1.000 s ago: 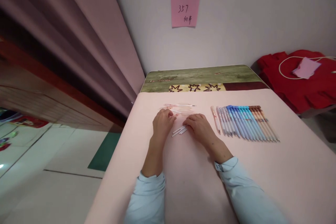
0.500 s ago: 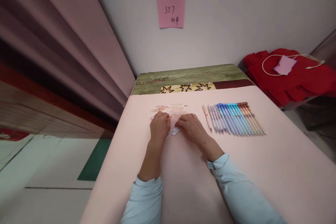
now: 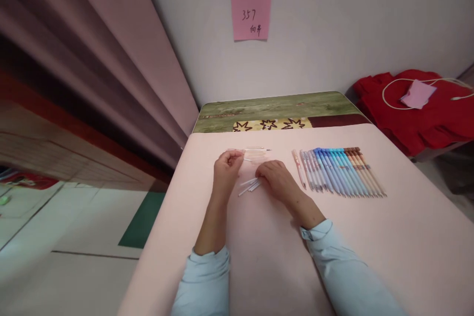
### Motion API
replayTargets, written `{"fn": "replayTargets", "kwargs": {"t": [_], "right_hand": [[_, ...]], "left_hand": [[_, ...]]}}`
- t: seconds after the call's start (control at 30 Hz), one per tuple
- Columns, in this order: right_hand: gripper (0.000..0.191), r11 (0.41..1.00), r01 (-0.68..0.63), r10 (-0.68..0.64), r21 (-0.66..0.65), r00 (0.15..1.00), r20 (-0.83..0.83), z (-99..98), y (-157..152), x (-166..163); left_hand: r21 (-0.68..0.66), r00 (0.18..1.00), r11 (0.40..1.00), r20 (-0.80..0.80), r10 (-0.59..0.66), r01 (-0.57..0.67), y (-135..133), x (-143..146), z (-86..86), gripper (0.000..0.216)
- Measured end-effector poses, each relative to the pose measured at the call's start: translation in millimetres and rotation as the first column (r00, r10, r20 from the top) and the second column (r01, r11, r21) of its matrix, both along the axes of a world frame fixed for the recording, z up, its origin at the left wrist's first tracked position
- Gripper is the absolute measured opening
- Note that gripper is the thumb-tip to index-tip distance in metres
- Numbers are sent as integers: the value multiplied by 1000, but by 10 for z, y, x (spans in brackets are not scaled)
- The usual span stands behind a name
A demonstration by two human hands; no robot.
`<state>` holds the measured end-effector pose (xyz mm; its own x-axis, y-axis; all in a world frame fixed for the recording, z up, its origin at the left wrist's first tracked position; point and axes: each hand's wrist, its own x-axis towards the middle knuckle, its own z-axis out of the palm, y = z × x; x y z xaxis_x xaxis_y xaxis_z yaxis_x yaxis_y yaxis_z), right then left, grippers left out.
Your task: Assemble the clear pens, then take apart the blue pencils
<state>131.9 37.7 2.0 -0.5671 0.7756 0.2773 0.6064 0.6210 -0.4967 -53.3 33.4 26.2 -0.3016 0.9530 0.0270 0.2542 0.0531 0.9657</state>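
Observation:
My left hand [image 3: 225,168] is closed in a pinch, raised a little above the table. A thin pale pen part [image 3: 248,159] shows at its fingertips, most of it hidden. My right hand [image 3: 276,177] rests palm down with curled fingers at the right ends of several thin white pen refills [image 3: 249,187]. Whatever its fingertips hold, if anything, is hidden. Beyond both hands lie several clear, pinkish pen pieces [image 3: 255,152], one with a dark tip. To the right, a single pinkish patterned pen [image 3: 299,169] lies beside a neat row of pens [image 3: 340,173] in grey, blue and brown.
A pale pink cover [image 3: 274,256] lies over the table, its green patterned back edge [image 3: 281,103] showing. A pink note [image 3: 251,12] hangs on the wall. Red cloth [image 3: 374,96] with a white cable [image 3: 384,96] is at right; a curtain [image 3: 155,59] hangs at left.
My left hand has lifted off the pen pieces and turned into a pinch. My right hand stays by the refills, more of which show. The whole view has shifted slightly.

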Motion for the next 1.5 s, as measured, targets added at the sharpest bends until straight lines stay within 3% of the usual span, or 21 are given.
{"fn": "replayTargets", "kwargs": {"t": [0.07,0.13,0.23,0.33,0.53,0.7,0.8,0.87,1.33,1.5], "right_hand": [[14,999,44,-42,15,995,-89,28,4,32],[13,992,121,-115,23,977,-180,61,-2,57],[12,984,176,-174,-18,943,-282,108,-29,64],[12,983,170,-182,-63,928,-327,148,-65,40],[16,956,225,-289,-190,846,-448,178,-82,24],[23,886,167,-441,-433,594,-673,136,-10,41],[24,835,91,-521,-542,445,-728,144,30,62],[24,814,76,-555,-576,397,-731,168,43,83],[25,785,64,-587,-617,398,-705,251,74,224],[27,755,5,-583,-656,463,-668,266,73,273]], "left_hand": [[-19,912,1000,411,7,1,6,-32,42,23],[-11,736,1000,677,6,2,15,-50,71,23],[-25,519,999,854,36,-28,38,-45,74,15],[-70,458,996,885,84,-47,61,-16,48,8],[-27,542,998,838,54,-57,24,38,66,17],[7,728,995,681,-75,96,-42,95,115,32],[-15,802,994,592,-77,106,-50,102,102,35],[-14,834,994,544,-85,111,-47,88,88,33],[-12,874,977,448,-186,214,-55,7,93,27],[1,882,963,403,-246,268,-64,-32,80,24]]}}
